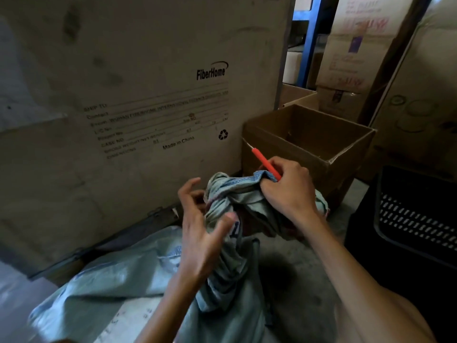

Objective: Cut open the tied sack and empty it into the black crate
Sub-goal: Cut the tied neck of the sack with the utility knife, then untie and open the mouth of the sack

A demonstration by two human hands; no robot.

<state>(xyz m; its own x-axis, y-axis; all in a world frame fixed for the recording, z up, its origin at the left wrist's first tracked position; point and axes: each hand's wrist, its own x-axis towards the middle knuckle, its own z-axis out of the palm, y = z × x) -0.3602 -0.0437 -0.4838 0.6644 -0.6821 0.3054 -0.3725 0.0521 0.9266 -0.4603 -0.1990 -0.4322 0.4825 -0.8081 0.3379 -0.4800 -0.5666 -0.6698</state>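
1. Sack [230, 280] of pale green woven plastic, crumpled and creased, sits under both my hands, with its neck twisted into a tight bunch between them.
2. My right hand [289, 186] is curled over the gathered top of the neck. It grips a slim red-handled cutter [265, 164] that pokes up and away past the knuckles, with a pale tip at its far end.
3. My left hand [197, 226] is just left of the neck, fingers spread wide and loosely bent, holding nothing. I cannot tell whether the thumb touches the cloth.
4. The black crate [415, 214], hard plastic with rows of small slots, stands right of my right forearm.
5. Beyond the right hand is an open brown cardboard box [321, 134]; beyond the left, a big flat printed carton [148, 82].
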